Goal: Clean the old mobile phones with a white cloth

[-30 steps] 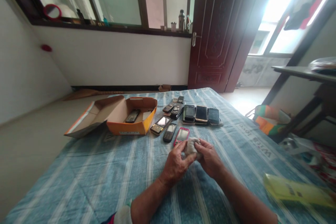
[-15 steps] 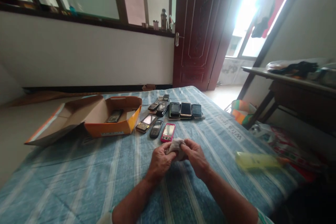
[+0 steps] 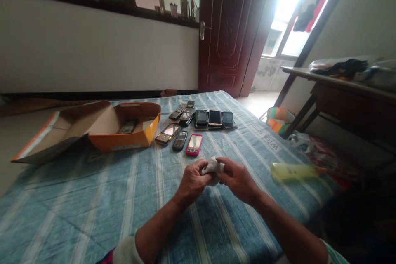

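My left hand [image 3: 192,181] and my right hand [image 3: 235,178] meet over the striped blue cloth [image 3: 93,198], and both are closed on a small whitish rag [image 3: 213,168] bunched between the fingers. Just beyond the hands lies a pink phone [image 3: 194,145], with a black keypad phone [image 3: 180,140] and a gold one [image 3: 168,133] to its left. Further back, several more phones [image 3: 213,118] lie in a row.
An open orange cardboard box [image 3: 136,138] with a phone inside sits at the left. A yellow-green object [image 3: 292,170] lies on the cloth to the right. A wooden table [image 3: 346,90] and bags on the floor stand at the right, a dark red door [image 3: 229,29] behind.
The view has swung to the right, so box and phones sit further left in the picture. Both hands still hold the rag, with the fingers shifted slightly around it.
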### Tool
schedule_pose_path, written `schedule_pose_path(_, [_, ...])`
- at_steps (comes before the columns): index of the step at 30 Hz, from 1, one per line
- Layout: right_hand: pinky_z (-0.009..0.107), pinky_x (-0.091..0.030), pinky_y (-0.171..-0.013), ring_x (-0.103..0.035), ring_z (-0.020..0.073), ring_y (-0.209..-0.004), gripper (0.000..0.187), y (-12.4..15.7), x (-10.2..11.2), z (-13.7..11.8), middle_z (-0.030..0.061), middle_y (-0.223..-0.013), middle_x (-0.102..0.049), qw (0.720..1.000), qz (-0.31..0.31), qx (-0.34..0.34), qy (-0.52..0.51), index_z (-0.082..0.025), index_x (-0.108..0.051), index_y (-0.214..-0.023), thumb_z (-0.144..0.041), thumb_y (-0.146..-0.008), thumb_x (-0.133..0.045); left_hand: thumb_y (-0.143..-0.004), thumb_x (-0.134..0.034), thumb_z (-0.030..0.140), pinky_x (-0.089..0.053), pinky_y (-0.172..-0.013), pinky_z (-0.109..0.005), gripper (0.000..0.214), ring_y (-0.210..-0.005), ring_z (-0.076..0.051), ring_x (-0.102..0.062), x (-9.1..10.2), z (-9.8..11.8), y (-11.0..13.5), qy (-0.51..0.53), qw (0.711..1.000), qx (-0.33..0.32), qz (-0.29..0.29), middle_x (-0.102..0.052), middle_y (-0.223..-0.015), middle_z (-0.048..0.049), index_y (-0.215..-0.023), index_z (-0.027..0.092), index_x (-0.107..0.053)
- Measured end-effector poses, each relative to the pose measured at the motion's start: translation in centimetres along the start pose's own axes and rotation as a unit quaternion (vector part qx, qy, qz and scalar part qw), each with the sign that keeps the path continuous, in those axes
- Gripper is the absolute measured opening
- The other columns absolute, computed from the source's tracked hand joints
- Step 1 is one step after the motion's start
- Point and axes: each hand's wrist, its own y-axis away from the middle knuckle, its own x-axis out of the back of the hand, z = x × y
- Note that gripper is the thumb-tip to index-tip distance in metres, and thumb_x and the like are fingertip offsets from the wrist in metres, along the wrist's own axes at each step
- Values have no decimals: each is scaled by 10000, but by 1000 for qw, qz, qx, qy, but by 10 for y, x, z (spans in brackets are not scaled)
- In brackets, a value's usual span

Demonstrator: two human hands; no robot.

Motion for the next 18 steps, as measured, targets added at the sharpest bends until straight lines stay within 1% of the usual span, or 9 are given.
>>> schedule_pose_path(3, [245,-423,-556,-526,115,-586,263,-8,-6,5,-33,-677,-613,1000,-6,8,0,-204,-685,-1008,-177,-763,-593,-619,-712,240,-481,-599,-235,208,-626,-138,-593,1,8,5,60,998,20,-25,-625,-675,16,-792,133,-665])
schedule_pose_path(7, [236,-411,-545,-516,113,-588,241,-14,-2,8,-34,-679,-610,1000,-2,16,3,-205,-696,-989,-201,-769,-597,-724,-709,392,-500,-614,-252,326,-681,-163,-630,1,10,2,87,995,34,-35,-678,-780,-35,-913,127,-689])
schedule_pose_path(11, [259,-442,-572,-551,126,-574,304,-16,14,6,-38,-641,-602,1000,-25,-1,20,-203,-677,-1061,-256,-766,-628,-689,-735,326,-477,-600,-223,249,-642,-128,-598,-2,4,-9,93,995,23,-2,-650,-715,-4,-826,124,-684])
schedule_pose_path(12, [270,-452,-575,-561,135,-566,336,-15,22,5,-34,-631,-606,999,-5,-6,32,-195,-667,-1080,-302,-762,-645,-682,-737,306,-466,-579,-216,222,-623,-120,-584,-2,3,-12,84,996,27,3,-640,-693,5,-797,126,-676])
schedule_pose_path(14, [305,-473,-616,-593,158,-581,390,-12,46,3,0,-679,-652,989,89,-9,116,-179,-658,-1096,-387,-767,-646,-675,-732,289,-451,-549,-210,195,-584,-108,-561,0,2,-21,76,997,28,20,-624,-661,16,-764,130,-663])
schedule_pose_path(15, [327,-482,-652,-612,173,-598,404,-9,61,3,23,-711,-674,973,144,-8,181,-171,-654,-1107,-408,-782,-627,-672,-729,283,-443,-540,-207,186,-573,-104,-552,1,2,-25,70,997,21,26,-619,-647,18,-751,129,-662])
schedule_pose_path(16, [351,-483,-701,-629,191,-628,399,-5,79,2,47,-731,-687,942,208,-8,265,-162,-659,-1100,-412,-792,-608,-664,-732,279,-434,-534,-204,181,-566,-100,-544,3,2,-30,62,997,12,37,-613,-637,21,-737,130,-660])
schedule_pose_path(17, [374,-472,-745,-648,220,-683,388,0,97,1,76,-743,-694,894,268,-20,358,-151,-669,-1089,-396,-798,-591,-661,-735,282,-430,-532,-204,184,-567,-101,-542,4,2,-34,53,998,1,45,-609,-631,20,-731,130,-657])
schedule_pose_path(18, [393,-457,-772,-659,256,-764,397,6,115,0,115,-791,-703,843,307,-48,440,-142,-664,-1119,-376,-813,-569,-660,-733,285,-424,-524,-204,190,-571,-106,-542,6,2,-37,45,998,-7,48,-610,-632,17,-744,131,-661])
